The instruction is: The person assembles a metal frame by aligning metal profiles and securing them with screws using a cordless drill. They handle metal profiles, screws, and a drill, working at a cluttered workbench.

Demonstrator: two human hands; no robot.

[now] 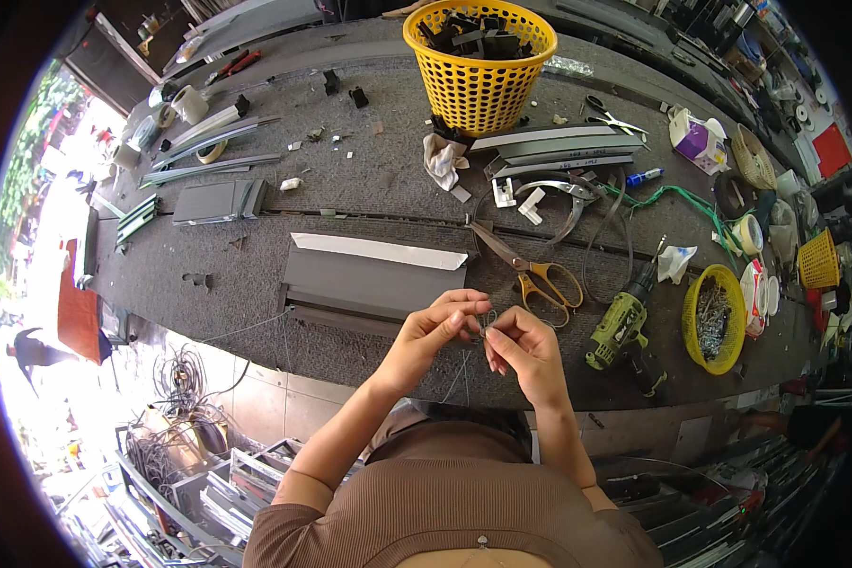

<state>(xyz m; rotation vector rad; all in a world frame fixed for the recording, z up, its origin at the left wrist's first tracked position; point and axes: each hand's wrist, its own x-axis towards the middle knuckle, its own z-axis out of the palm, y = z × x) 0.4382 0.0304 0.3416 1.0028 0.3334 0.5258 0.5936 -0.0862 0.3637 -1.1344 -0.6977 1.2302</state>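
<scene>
**Fine Strand (488,320) at the Fingertips Over a Crowded Surface (161,270)**

At left, two black clips (345,89) lie beyond a grey panel stack (213,202). Near the middle, one dark panel (374,279) with a single white strip lies lengthwise from left to right, its right end dipping slightly toward the wearer. Just beyond its near right corner, the left hand (435,336) curls its fingers beside the strand; whether it grips cannot be told. Opposite, the right hand (525,350) pinches the strand between thumb and fingertips. The hands are nearly together, the looped strand between them, its long axis seemingly upright in view, though too fine to be sure. Farther off, dark strips (563,149) bear blue handwriting, beside one tall yellow basket (478,90) of black parts. To the right, one pair of orange-handled scissors (540,279) points away and left, followed by one green drill (620,327) and a low yellow basket (715,319) of metal pieces.
</scene>
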